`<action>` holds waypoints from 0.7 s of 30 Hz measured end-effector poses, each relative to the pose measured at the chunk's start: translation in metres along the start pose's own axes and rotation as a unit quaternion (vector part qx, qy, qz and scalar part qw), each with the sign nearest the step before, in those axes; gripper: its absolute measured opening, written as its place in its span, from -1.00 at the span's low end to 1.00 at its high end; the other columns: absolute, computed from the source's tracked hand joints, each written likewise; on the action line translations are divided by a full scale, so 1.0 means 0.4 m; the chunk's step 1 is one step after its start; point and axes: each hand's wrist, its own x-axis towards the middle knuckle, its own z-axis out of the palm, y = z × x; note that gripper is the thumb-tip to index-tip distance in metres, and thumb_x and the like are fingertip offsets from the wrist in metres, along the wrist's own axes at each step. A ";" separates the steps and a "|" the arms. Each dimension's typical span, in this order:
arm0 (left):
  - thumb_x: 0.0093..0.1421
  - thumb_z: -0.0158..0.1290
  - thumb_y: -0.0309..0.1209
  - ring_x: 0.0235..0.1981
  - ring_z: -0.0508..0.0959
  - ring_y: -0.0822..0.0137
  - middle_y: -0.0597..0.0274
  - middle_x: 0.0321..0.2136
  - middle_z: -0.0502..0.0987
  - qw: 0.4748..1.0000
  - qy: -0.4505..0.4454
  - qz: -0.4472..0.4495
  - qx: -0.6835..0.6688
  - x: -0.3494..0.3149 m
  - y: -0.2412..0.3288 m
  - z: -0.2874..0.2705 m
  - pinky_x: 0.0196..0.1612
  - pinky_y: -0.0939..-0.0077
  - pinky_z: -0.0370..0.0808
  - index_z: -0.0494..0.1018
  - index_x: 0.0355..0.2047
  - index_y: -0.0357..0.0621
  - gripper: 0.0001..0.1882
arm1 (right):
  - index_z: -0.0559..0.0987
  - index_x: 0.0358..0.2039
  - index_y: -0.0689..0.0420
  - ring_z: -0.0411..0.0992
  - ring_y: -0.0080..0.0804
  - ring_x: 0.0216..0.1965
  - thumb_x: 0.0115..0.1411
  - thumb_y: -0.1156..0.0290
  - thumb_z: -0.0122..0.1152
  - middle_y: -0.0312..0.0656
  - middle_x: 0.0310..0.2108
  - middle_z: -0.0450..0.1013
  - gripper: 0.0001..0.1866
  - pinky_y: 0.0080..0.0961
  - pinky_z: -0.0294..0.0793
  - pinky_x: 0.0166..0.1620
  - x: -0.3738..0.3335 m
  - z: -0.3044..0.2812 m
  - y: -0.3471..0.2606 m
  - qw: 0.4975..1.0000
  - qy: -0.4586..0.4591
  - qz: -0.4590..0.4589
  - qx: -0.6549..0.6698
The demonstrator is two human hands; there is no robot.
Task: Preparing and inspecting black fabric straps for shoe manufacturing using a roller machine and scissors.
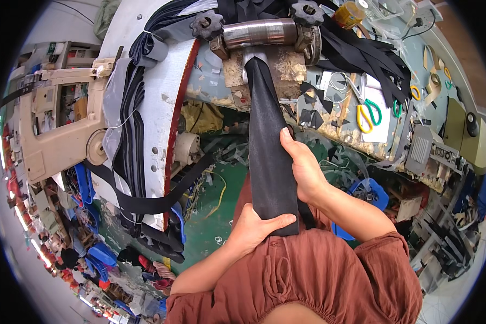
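A wide black strip of fabric-like material [272, 162] stretches from my lap up to a metal roller [260, 32]. Its far end narrows and folds together where it enters below the roller. My left hand [251, 229] grips the near end, thumb lying across the top and fingers hidden underneath. Higher up, my right hand [306, 167] holds the strip's right edge, its thumb on the upper face and the other fingers mostly out of sight. Two dark knobs, a left one [207, 25] and a right one [306, 12], stand above the roller's ends.
Bundled black strips [132, 140] lie on the white table at left, beside a beige sewing machine [54, 119]. Yellow-and-green-handled scissors [368, 114] and loose black strips [364, 59] lie on the bench to the right. A blue bin [380, 194] stands below it, on the green floor [221, 173].
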 end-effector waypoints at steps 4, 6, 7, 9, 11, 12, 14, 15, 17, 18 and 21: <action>-0.01 0.27 -0.42 -0.27 0.50 0.47 0.23 -0.27 0.52 0.999 0.015 0.029 0.012 0.000 0.003 0.006 -0.17 0.56 0.47 0.41 -0.15 -0.31 -0.57 | 0.51 -0.25 0.26 0.48 -0.48 -0.36 0.25 -0.05 -0.08 -0.20 -0.35 0.50 -0.46 -0.50 0.48 -0.22 0.010 -0.017 0.013 0.999 -0.013 -0.005 -0.031; -0.01 0.28 -0.36 -0.35 0.52 0.48 0.22 -0.33 0.54 0.998 0.025 0.048 0.021 -0.003 0.009 0.006 -0.24 0.57 0.48 0.45 -0.23 -0.34 -0.61 | 0.49 -0.21 0.26 0.48 -0.46 -0.31 0.25 -0.10 -0.15 -0.19 -0.33 0.49 -0.41 -0.48 0.48 -0.21 0.008 -0.008 0.016 0.998 -0.028 -0.012 -0.051; -0.01 0.28 -0.36 -0.37 0.52 0.49 0.22 -0.34 0.55 0.998 0.021 0.049 0.024 -0.003 0.013 0.006 -0.26 0.58 0.48 0.46 -0.23 -0.34 -0.61 | 0.48 -0.18 0.26 0.48 -0.45 -0.29 0.25 -0.13 -0.18 -0.19 -0.32 0.49 -0.38 -0.47 0.48 -0.21 0.008 -0.004 0.015 0.997 -0.035 -0.017 -0.063; 0.00 0.27 -0.36 -0.40 0.53 0.49 0.22 -0.36 0.55 0.999 0.018 0.044 0.014 -0.005 0.020 0.006 -0.29 0.58 0.48 0.46 -0.24 -0.34 -0.63 | 0.45 -0.12 0.24 0.48 -0.41 -0.25 0.24 -0.21 -0.27 -0.17 -0.27 0.48 -0.31 -0.45 0.48 -0.20 0.014 0.005 0.017 0.997 -0.057 -0.024 0.036; 0.01 0.27 -0.36 -0.42 0.53 0.49 0.22 -0.37 0.55 0.999 0.024 0.033 -0.014 -0.011 0.019 0.004 -0.31 0.58 0.49 0.46 -0.25 -0.34 -0.64 | 0.39 -0.02 0.20 0.46 -0.33 -0.18 0.18 -0.35 -0.42 -0.14 -0.18 0.45 -0.17 -0.43 0.48 -0.17 0.037 -0.007 0.006 0.988 -0.126 -0.012 0.083; 0.03 0.25 -0.35 -0.41 0.53 0.48 0.22 -0.36 0.55 0.999 0.015 0.033 -0.026 -0.012 0.021 0.002 -0.31 0.58 0.49 0.46 -0.25 -0.34 -0.65 | 0.39 -0.01 0.20 0.46 -0.27 -0.17 0.15 -0.36 -0.35 -0.09 -0.16 0.44 -0.17 -0.39 0.49 -0.13 0.053 -0.005 -0.012 0.983 -0.136 -0.006 0.121; 0.06 0.22 -0.34 -0.41 0.54 0.47 0.21 -0.36 0.55 0.998 -0.005 0.030 -0.047 -0.012 0.029 0.001 -0.32 0.58 0.49 0.47 -0.26 -0.34 -0.67 | 0.38 0.01 0.22 0.47 -0.26 -0.17 0.15 -0.32 -0.23 -0.04 -0.15 0.43 -0.20 -0.35 0.50 -0.11 0.068 0.009 -0.036 0.978 -0.164 0.008 0.128; 0.08 0.20 -0.33 -0.41 0.54 0.46 0.21 -0.36 0.55 0.998 -0.003 0.024 -0.064 -0.015 0.031 0.003 -0.32 0.58 0.49 0.47 -0.26 -0.34 -0.68 | 0.39 -0.02 0.21 0.47 -0.27 -0.18 0.14 -0.28 -0.15 -0.06 -0.18 0.44 -0.24 -0.35 0.50 -0.12 0.075 0.018 -0.038 0.977 -0.166 0.017 0.131; 0.12 0.16 -0.31 -0.41 0.54 0.46 0.20 -0.36 0.55 0.995 0.001 0.012 -0.099 -0.021 0.030 0.009 -0.33 0.59 0.50 0.47 -0.27 -0.34 -0.69 | 0.41 -0.07 0.20 0.48 -0.29 -0.20 0.14 -0.19 -0.01 -0.10 -0.24 0.45 -0.33 -0.34 0.50 -0.12 0.086 0.032 -0.036 0.975 -0.171 0.036 0.135; 0.13 0.15 -0.30 -0.42 0.54 0.46 0.21 -0.37 0.55 0.995 0.009 0.013 -0.103 -0.021 0.027 0.008 -0.33 0.60 0.49 0.47 -0.27 -0.33 -0.69 | 0.41 -0.07 0.20 0.49 -0.30 -0.23 0.13 -0.15 0.04 -0.10 -0.27 0.46 -0.36 -0.34 0.50 -0.13 0.086 0.031 -0.033 0.974 -0.174 0.037 0.138; 0.15 0.13 -0.27 -0.44 0.53 0.49 0.23 -0.40 0.54 0.995 0.028 0.017 -0.098 -0.020 0.009 -0.006 -0.34 0.62 0.49 0.48 -0.29 -0.33 -0.69 | 0.43 -0.12 0.19 0.50 -0.36 -0.38 0.11 0.01 0.16 -0.15 -0.42 0.47 -0.49 -0.35 0.51 -0.17 0.084 0.023 -0.004 0.968 -0.184 0.044 0.164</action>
